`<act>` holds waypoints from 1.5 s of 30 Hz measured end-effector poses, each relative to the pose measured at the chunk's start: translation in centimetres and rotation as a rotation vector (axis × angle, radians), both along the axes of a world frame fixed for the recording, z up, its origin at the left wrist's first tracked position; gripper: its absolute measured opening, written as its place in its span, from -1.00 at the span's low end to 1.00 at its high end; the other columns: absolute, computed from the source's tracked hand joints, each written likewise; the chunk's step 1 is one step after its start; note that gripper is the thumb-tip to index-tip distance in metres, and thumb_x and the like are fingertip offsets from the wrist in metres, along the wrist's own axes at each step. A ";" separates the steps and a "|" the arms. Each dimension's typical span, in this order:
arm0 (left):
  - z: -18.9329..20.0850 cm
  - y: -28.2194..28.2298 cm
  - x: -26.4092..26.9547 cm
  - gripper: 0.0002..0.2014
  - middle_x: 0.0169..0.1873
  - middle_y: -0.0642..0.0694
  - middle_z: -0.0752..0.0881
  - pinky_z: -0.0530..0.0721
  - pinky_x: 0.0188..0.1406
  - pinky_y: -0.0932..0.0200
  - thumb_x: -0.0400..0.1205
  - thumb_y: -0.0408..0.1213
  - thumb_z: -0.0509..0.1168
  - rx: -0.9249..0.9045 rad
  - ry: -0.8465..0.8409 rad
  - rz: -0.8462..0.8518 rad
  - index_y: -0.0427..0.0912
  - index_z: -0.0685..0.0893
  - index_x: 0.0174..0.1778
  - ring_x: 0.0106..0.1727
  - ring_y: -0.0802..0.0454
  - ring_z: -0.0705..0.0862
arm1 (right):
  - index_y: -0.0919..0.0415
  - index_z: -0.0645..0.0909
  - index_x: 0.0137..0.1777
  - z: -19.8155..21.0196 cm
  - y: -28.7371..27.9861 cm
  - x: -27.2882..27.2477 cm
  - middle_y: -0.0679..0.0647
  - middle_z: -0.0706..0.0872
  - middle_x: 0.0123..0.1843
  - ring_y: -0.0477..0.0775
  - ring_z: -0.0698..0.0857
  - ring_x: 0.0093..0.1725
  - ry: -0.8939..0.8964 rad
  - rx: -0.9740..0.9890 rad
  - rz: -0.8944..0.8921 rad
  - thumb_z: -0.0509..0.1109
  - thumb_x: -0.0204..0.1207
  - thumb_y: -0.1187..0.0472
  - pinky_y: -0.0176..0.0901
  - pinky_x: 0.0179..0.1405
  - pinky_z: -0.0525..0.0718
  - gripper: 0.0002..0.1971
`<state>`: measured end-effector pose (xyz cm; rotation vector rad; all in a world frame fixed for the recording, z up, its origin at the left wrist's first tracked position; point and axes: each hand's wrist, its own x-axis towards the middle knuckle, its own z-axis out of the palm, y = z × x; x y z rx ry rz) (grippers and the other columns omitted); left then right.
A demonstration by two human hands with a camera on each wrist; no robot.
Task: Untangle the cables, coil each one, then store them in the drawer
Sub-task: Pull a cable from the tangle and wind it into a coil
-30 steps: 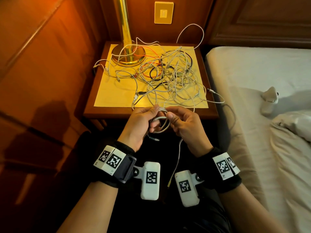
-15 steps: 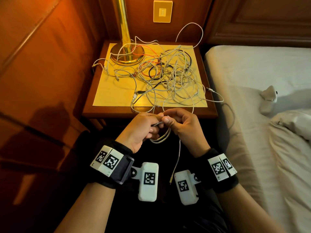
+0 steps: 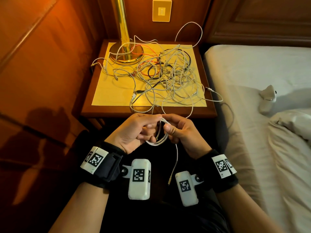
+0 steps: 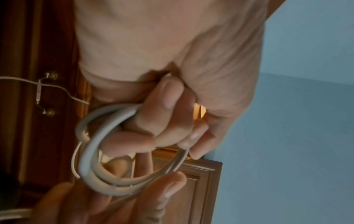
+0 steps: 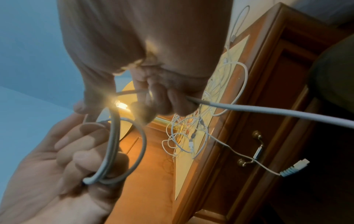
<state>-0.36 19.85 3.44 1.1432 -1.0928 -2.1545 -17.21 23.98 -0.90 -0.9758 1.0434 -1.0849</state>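
Two hands, left hand (image 3: 134, 132) and right hand (image 3: 180, 132), curl their fingers (image 4: 168, 97) around a smooth white cable (image 3: 159, 140) wound into round loops, held near a wooden counter (image 3: 107, 111) with a tangled cable pile (image 3: 168, 78).

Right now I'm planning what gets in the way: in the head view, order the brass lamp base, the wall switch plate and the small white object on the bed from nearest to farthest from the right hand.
From the right hand:
1. Small white object on the bed, off to the right.
2. Brass lamp base, back left on the nightstand.
3. Wall switch plate, highest, on the wall behind.
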 end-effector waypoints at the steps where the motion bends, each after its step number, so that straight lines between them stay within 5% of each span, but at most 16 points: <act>1: 0.0 0.0 0.1 -0.58 -0.70 0.07 0.17 0.48 -0.36 0.22 0.47 -0.08 0.37 0.024 0.026 0.015 -0.06 0.37 -0.64 -0.67 0.16 0.11 | 0.19 0.68 0.10 -0.1 0.0 0.0 -0.08 0.63 -0.43 -0.18 0.44 -0.48 -0.002 0.013 0.023 0.44 0.47 0.19 -0.41 -0.54 0.32 -0.78; 7: -0.5 -0.1 -0.6 -0.67 -0.64 0.09 0.39 0.25 -0.59 0.37 0.69 -0.21 0.20 -0.080 0.005 0.161 -0.20 0.48 -0.41 -0.63 0.23 0.23 | 0.27 0.61 -0.26 0.2 -0.3 0.1 -0.04 0.43 -0.57 -0.16 0.32 -0.57 0.069 -0.002 -0.084 0.42 0.47 0.19 -0.38 -0.59 0.23 -0.84; 12: -1.2 0.1 -1.1 -0.80 -0.65 0.15 0.36 0.36 -0.41 0.28 0.74 -0.19 0.17 -0.156 -0.108 0.157 -0.16 0.64 -0.07 -0.62 0.23 0.29 | 0.27 0.60 -0.27 0.5 -0.5 0.2 -0.05 0.39 -0.60 -0.11 0.27 -0.58 0.189 -0.020 -0.120 0.33 0.62 0.31 -0.34 -0.59 0.21 -0.79; 15: -1.3 0.5 -1.2 -0.82 -0.63 0.14 0.31 0.50 -0.41 0.38 0.74 -0.22 0.18 -0.200 -0.112 0.199 -0.15 0.66 -0.07 -0.62 0.24 0.30 | 0.37 0.61 -0.18 0.2 -0.3 0.2 -0.05 0.39 -0.58 -0.10 0.27 -0.56 0.188 0.001 -0.132 0.32 0.63 0.27 -0.31 -0.59 0.20 -0.81; 19: -1.5 0.5 -1.2 -0.81 -0.61 0.10 0.31 0.40 -0.63 0.48 0.73 -0.28 0.21 -0.188 -0.096 0.305 -0.21 0.63 -0.16 -0.63 0.25 0.29 | 0.41 0.63 -0.08 -0.5 -0.1 0.1 -0.01 0.43 -0.54 -0.12 0.33 -0.56 0.134 0.025 -0.166 0.41 0.55 0.26 -0.32 -0.59 0.23 -0.84; 25: -1.1 -1.4 0.8 -0.74 -0.66 0.10 0.26 0.49 -0.41 0.26 0.74 -0.20 0.19 -0.148 0.000 0.523 -0.32 0.66 0.03 -0.64 0.18 0.21 | 0.32 0.57 -0.18 -2.5 0.2 -2.2 -0.06 0.49 -0.55 -0.16 0.38 -0.60 0.190 0.076 -0.167 0.46 0.50 0.39 -0.29 -0.58 0.28 -0.89; 31: -0.9 -2.6 1.9 -0.72 -0.65 0.11 0.25 0.45 -0.30 0.21 0.77 -0.17 0.14 -0.231 0.013 0.790 -0.23 0.68 -0.07 -0.60 0.20 0.22 | 0.24 0.53 -0.27 -3.3 0.4 -2.4 -0.02 0.44 -0.57 -0.11 0.32 -0.61 0.276 0.128 -0.323 0.39 0.60 0.30 -0.31 -0.63 0.25 -0.79; 38: -2.0 -2.7 1.6 -0.72 -0.64 0.12 0.24 0.40 -0.34 0.24 0.78 -0.16 0.14 -0.286 -0.019 0.923 -0.25 0.68 0.01 -0.55 0.18 0.20 | 0.23 0.78 -0.17 -2.7 -0.1 -1.1 -0.05 0.54 -0.55 -0.24 0.45 -0.61 0.654 0.069 -0.140 0.41 0.58 0.27 -0.39 -0.53 0.40 -0.85; 43: -2.3 -2.3 1.0 -0.78 -0.70 0.18 0.30 0.46 -0.39 0.35 0.76 -0.18 0.17 -0.425 -0.186 0.824 -0.13 0.69 -0.05 -0.57 0.23 0.28 | 0.19 0.76 0.18 -0.4 0.8 1.0 -0.06 0.81 -0.03 -0.23 0.71 -0.02 0.724 -0.072 0.298 0.36 0.60 0.36 -0.38 0.04 0.60 -0.76; 45: -2.6 -2.1 0.8 -0.79 -0.70 0.17 0.37 0.43 -0.40 0.28 0.76 -0.19 0.18 -0.514 -0.239 0.754 -0.08 0.68 -0.11 -0.56 0.21 0.34 | 0.25 0.76 0.12 0.6 1.1 1.8 -0.22 0.73 -0.29 -0.29 0.65 -0.27 0.617 -0.100 0.382 0.31 0.63 0.40 -0.51 -0.21 0.51 -0.79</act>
